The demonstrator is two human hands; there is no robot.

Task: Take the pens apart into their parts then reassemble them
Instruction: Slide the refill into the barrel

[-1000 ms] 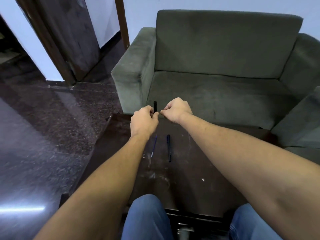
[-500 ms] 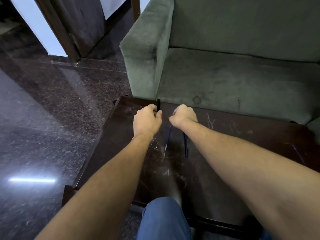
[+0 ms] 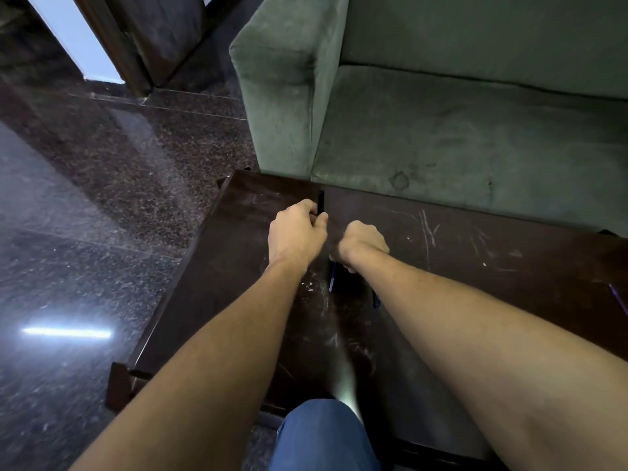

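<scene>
My left hand (image 3: 297,234) is shut on a black pen barrel (image 3: 320,203), which stands upright above my thumb over the dark wooden table (image 3: 509,253). Just to its right, my right hand (image 3: 362,244) is curled into a fist low over the table, and whatever is inside it is hidden. A thin blue refill (image 3: 332,279) lies on the table under that fist. The end of a dark pen (image 3: 376,300) peeks out beside my right forearm.
A green sofa (image 3: 441,130) stands against the table's far edge. A purple pen (image 3: 618,300) lies at the table's right edge. Polished dark stone floor (image 3: 85,215) lies to the left, with a doorway (image 3: 112,45) at the back left. My knee in jeans (image 3: 323,436) is below.
My hands were joined at the black barrel and have come apart. The right hand has dropped toward the refill on the table. The view has tilted downward.
</scene>
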